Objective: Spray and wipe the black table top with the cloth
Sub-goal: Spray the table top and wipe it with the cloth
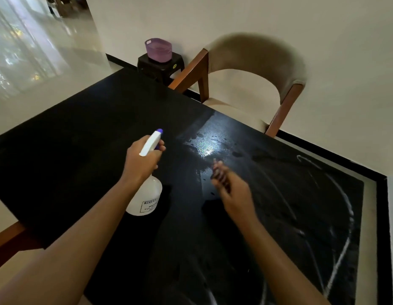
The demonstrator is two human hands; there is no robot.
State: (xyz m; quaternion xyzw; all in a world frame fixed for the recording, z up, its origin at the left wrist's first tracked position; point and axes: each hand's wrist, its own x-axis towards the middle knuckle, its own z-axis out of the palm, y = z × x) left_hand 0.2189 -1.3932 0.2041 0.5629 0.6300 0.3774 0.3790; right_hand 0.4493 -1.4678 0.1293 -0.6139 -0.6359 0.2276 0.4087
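The spraying step looks to be in hand. The left hand (140,160) is clenched round the neck of the spray bottle (147,190), one finger at the trigger, the purple nozzle aimed toward the far right of the black worktop (81,155). The bottle hangs above the worktop's middle, its base clear of the surface or nearly so; I cannot tell which. The right hand (229,186) is blurred above the wet patch (204,148); it seems to hold something dark and bunched, perhaps the cloth, but I cannot tell whether it grasps or is released.

The right half carries droplets, a glossy sheen and pale curved streaks (336,216); the left half looks dry and dull. By my judgement, the next move calls for spraying leftward, then wiping in overlapping passes.

The worktop is free of clutter, so sweeps have open room. A chair (257,69) stands just beyond the far right edge, and a stool (160,64) with a purple tub (158,49) sits beyond the far corner, both well apart from the hands.
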